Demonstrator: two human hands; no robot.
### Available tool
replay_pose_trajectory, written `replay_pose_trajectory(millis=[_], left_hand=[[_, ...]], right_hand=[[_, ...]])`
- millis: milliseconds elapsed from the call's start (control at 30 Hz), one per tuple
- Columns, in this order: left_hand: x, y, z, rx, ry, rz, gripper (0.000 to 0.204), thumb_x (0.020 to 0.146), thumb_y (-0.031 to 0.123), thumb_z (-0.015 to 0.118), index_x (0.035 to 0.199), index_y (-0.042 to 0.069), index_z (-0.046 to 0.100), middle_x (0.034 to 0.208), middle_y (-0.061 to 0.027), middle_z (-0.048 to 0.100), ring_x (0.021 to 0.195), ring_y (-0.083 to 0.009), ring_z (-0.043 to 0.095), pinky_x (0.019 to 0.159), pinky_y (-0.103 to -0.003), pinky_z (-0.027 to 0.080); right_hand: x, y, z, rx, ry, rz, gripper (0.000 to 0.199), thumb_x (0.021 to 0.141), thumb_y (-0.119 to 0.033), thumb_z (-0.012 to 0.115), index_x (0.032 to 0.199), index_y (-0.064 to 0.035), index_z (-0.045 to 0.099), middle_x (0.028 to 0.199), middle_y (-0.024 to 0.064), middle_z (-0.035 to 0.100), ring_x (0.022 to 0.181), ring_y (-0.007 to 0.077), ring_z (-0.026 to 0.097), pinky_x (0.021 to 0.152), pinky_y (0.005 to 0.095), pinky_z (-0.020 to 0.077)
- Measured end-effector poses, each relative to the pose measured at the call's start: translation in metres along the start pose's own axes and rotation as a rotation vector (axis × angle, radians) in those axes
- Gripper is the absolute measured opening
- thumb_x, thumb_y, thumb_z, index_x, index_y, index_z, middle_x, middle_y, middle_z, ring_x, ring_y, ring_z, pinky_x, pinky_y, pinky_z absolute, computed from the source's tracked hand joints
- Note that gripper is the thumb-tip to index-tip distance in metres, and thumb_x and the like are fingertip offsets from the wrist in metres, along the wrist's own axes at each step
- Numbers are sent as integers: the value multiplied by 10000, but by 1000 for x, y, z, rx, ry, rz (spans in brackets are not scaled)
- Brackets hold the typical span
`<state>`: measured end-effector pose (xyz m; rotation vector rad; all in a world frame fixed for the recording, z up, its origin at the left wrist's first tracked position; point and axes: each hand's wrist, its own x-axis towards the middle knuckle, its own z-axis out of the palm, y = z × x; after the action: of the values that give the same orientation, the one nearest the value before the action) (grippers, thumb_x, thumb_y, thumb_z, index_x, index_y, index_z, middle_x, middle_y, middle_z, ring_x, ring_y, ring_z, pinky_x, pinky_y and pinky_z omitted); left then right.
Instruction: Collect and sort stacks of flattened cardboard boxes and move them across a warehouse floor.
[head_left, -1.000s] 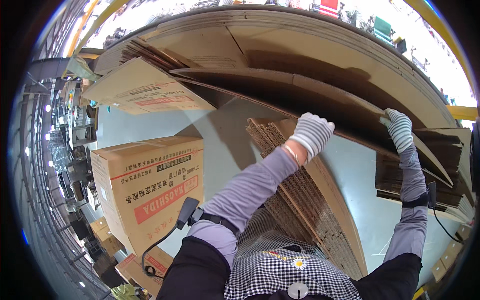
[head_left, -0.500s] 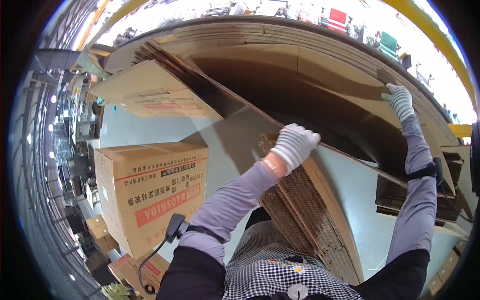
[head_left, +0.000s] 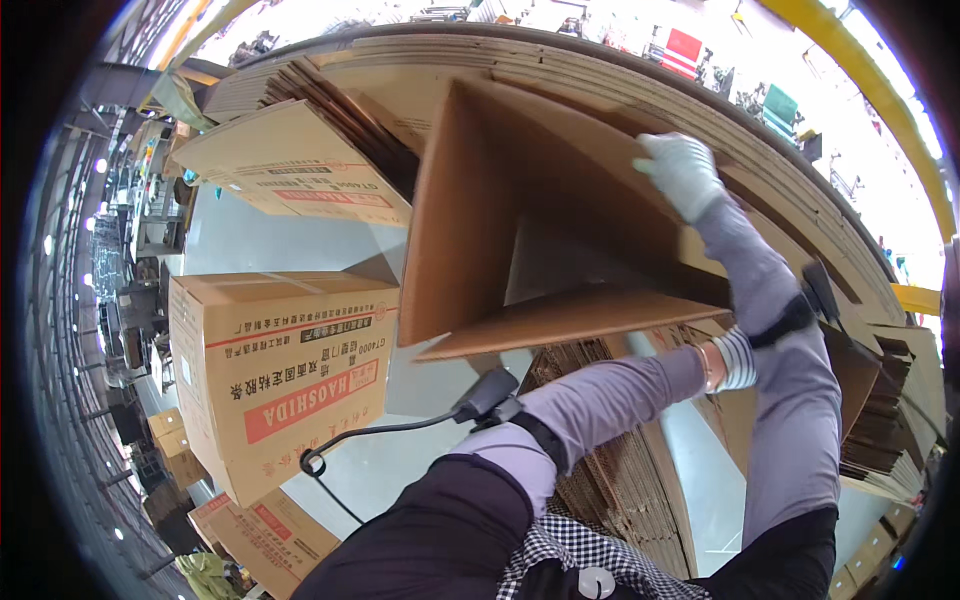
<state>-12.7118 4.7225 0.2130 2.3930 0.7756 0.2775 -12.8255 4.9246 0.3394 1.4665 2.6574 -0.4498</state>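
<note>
The right hand (head_left: 682, 172), in a white knit glove, is clenched on the upper edge of an opened cardboard carton (head_left: 520, 225), fingers curled over the top panel near its far corner. The left hand goes under the carton's lower flap; only the wrist and its striped cuff (head_left: 733, 360) show beside the flap's edge, so whether that hand grips or merely props the board cannot be told.

The carton is held up in front of the person, partly unfolded, its brown inside facing the camera: 1 tall side panel stands at the left, a lower flap juts toward the viewer, and the back panel is in shadow. It sits against a big stack of flattened cardboard sheets (head_left: 560, 55) that arcs across the top of the view.

Below the carton, a second stack of flat corrugated sheets (head_left: 620, 480) shows its fluted edges, running down between the 2 forearms. A small black device with a coiled cable (head_left: 488, 392) is strapped on the left forearm, and a black band circles the right arm.

To the left, well apart from the hands, stands a sealed printed carton (head_left: 280, 370) with a red stripe. Another printed carton (head_left: 290, 165) lies tilted above it, and a smaller box (head_left: 270, 535) lies below on the pale floor (head_left: 250, 235).
</note>
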Motion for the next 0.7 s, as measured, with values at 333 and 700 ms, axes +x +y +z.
replay_pose_trajectory(millis=[333,700], left_hand=[[-204,42,-218,-5,-158,238,322,855,169,658,1173,124,644,1161,-72,638,1168,-251,565,1043,-409,439],[-389,-126,-291,429,20,-9,338,691,241,753,954,62,640,1008,-91,675,1078,-329,592,1056,-567,359]], right_hand=[[96,-76,48,95,512,-269,161,896,-145,550,990,-61,652,920,138,708,882,322,697,767,441,558],[-18,12,-5,-4,-61,295,336,834,-378,692,1021,-106,753,993,127,736,967,298,703,794,442,546]])
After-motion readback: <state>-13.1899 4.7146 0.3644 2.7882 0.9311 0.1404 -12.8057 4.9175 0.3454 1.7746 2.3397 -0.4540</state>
